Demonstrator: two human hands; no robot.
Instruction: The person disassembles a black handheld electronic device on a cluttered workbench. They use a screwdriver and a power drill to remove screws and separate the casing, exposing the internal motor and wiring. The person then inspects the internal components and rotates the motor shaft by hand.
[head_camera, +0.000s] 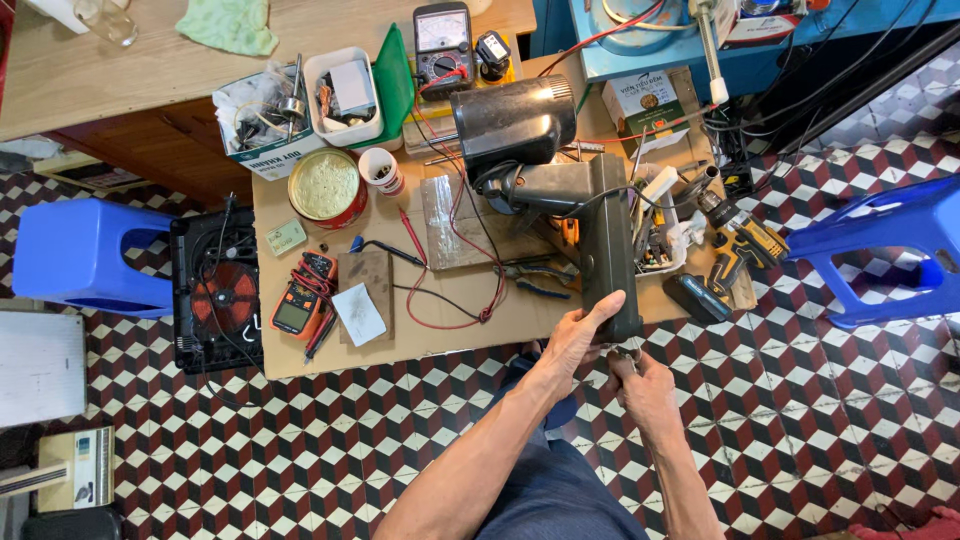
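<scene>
The dark appliance (560, 190) lies on the low board (450, 320). Left of it lie a round tin (325, 187), a handheld meter (300, 295) and an induction hob (215, 290). Behind it stands an analogue meter (443, 45). Right of it lies a cordless drill (740, 240). At its near end sit the left hand (580, 335) and right hand (645, 385).

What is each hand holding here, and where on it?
The left hand grips the near end of the dark appliance's base. The right hand is at that end's underside; its hold cannot be told.
</scene>
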